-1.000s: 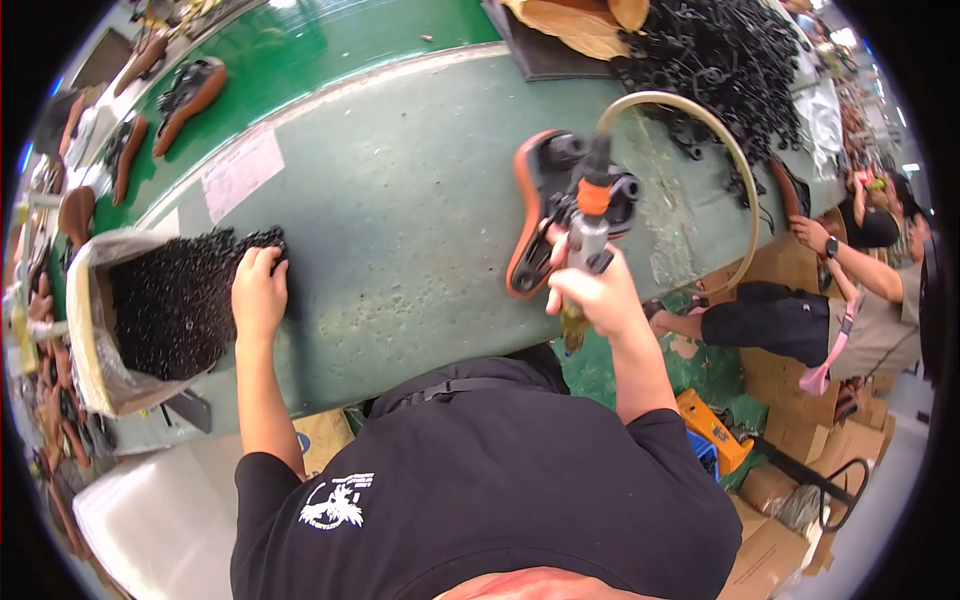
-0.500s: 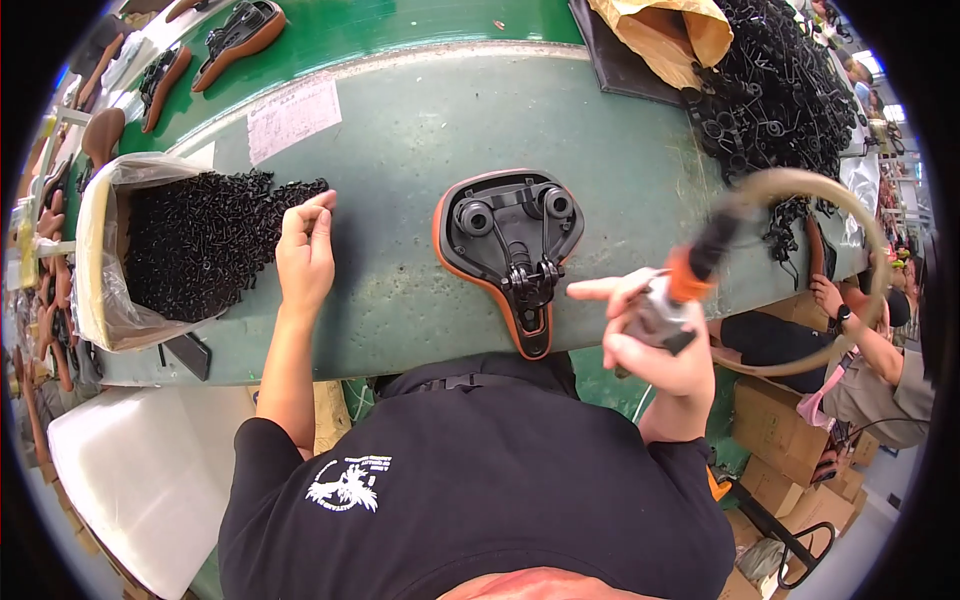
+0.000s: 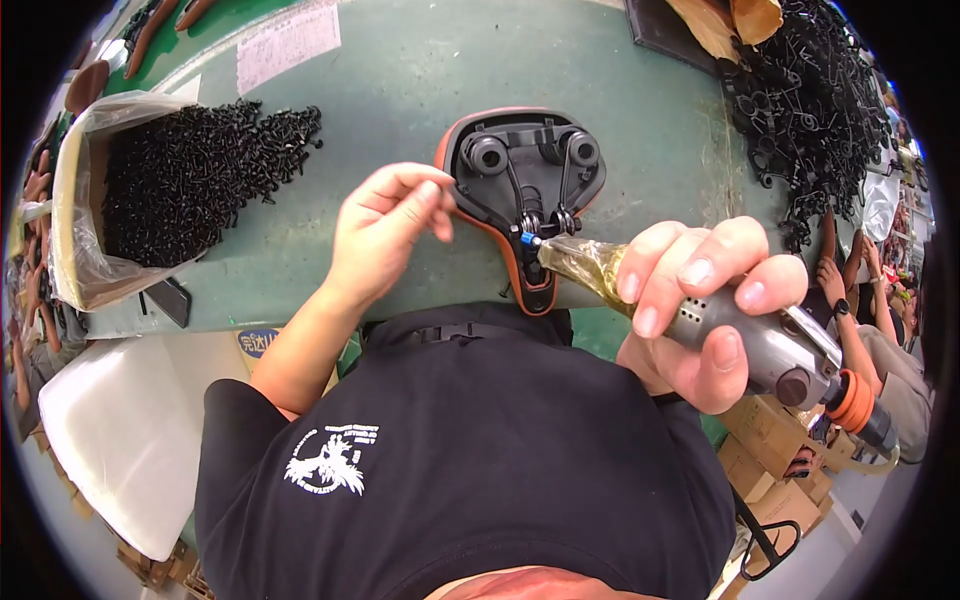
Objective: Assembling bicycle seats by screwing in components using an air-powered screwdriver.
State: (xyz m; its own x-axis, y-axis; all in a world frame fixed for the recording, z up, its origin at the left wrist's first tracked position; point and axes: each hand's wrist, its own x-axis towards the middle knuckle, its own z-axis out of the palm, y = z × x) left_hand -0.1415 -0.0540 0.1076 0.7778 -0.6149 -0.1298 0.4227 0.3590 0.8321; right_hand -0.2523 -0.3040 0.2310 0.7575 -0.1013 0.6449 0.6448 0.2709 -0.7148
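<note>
A bicycle saddle [image 3: 538, 178] lies upside down on the green bench, its black base and metal rails facing up and an orange-brown cover around the rim. My right hand [image 3: 695, 290] is wrapped around a grey air screwdriver [image 3: 785, 350]. The tool's bit, with a blue piece near the tip, points at the clamp by the saddle's narrow end; whether it touches cannot be seen. At the saddle's left edge is my left hand [image 3: 385, 230], thumb and fingers pinched together. Anything between those fingertips is too small to make out.
Black screws [image 3: 190, 190] spill from a lined box [image 3: 72, 200] on the left. Behind it lies a paper sheet [image 3: 288, 48]. A heap of black metal parts [image 3: 810, 110] covers the back right. A co-worker's arm [image 3: 855, 330] shows at far right.
My left hand has moved from the screw pile to the saddle. My right hand has turned the air screwdriver, so its bit now points at the saddle. The view has shifted slightly.
</note>
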